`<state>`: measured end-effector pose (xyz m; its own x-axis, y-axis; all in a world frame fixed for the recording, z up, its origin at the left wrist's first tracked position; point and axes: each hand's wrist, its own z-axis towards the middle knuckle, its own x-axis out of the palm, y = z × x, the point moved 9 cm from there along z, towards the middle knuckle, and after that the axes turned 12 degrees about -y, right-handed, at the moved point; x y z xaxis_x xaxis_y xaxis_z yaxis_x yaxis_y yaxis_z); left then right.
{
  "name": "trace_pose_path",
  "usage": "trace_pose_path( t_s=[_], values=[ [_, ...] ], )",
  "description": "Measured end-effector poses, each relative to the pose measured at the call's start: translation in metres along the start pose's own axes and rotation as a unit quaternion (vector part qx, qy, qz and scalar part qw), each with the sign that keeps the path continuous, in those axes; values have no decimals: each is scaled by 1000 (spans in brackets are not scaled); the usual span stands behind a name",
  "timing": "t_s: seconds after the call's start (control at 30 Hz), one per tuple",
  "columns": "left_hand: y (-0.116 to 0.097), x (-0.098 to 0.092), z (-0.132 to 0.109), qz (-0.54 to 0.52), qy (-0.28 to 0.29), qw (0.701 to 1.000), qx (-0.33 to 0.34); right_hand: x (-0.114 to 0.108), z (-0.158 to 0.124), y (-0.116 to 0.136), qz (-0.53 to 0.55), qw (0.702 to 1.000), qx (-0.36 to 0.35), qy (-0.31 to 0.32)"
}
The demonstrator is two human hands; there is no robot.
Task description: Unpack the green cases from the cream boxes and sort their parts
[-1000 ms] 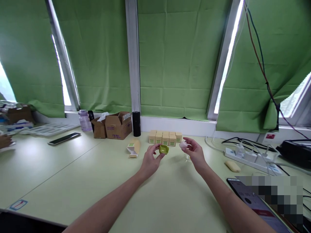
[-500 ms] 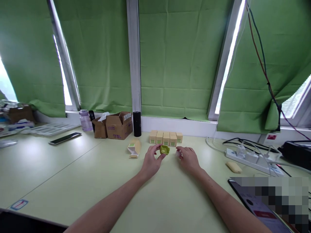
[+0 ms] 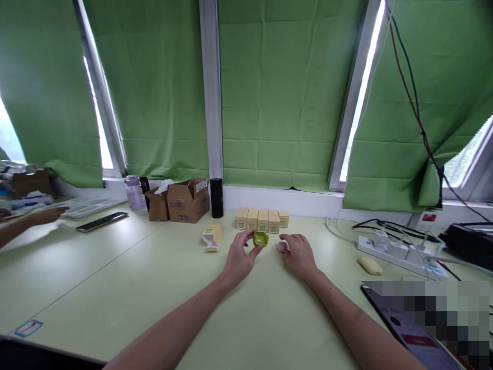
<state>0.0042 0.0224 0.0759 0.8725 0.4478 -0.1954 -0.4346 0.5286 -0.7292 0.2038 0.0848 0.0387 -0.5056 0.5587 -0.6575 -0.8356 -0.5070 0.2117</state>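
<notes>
My left hand (image 3: 242, 254) pinches a small olive-green square cup (image 3: 261, 238) between thumb and fingers, its hollow side turned toward me. To the right, my right hand (image 3: 298, 253) is curled around a small whitish piece (image 3: 282, 247) at its fingertips; the kind of piece is too small to make out. Just beyond both hands stands a group of several small tan cartons (image 3: 263, 221) with green labels. An opened tan carton (image 3: 212, 236) lies left of my left hand, its flap facing me.
Brown cardboard boxes (image 3: 188, 200), a black cylinder (image 3: 216, 198) and a lilac bottle (image 3: 135, 192) stand along the back. A phone (image 3: 102, 221) lies left. At right are a power strip (image 3: 400, 255), a beige oval object (image 3: 370, 265) and a tablet (image 3: 408, 329). Another person's hand (image 3: 48, 216) reaches in from the left.
Another person's hand and forearm have come into view at the far left. My left hand keeps the green cup in place. Around my right fingertips the whitish piece shows slightly more.
</notes>
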Motion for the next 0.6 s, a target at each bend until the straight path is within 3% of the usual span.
trace_pose_path(
  t_s=[0.13, 0.3, 0.43, 0.6],
  values=[
    [-2, 0, -1, -11, 6, 1000, 5, -16, 3, 10, 24, 998, -13, -49],
    [-11, 1, -3, -42, 16, 999, 7, -57, -3, 50, 158, 970, -83, -168],
    [-20, 3, -5, -68, 27, 997, 9, -70, -17, 75, 236, 952, -73, -181],
    [-22, 7, -8, -116, 47, 992, -16, -68, -28, 83, 275, 942, -51, -185]
  ],
)
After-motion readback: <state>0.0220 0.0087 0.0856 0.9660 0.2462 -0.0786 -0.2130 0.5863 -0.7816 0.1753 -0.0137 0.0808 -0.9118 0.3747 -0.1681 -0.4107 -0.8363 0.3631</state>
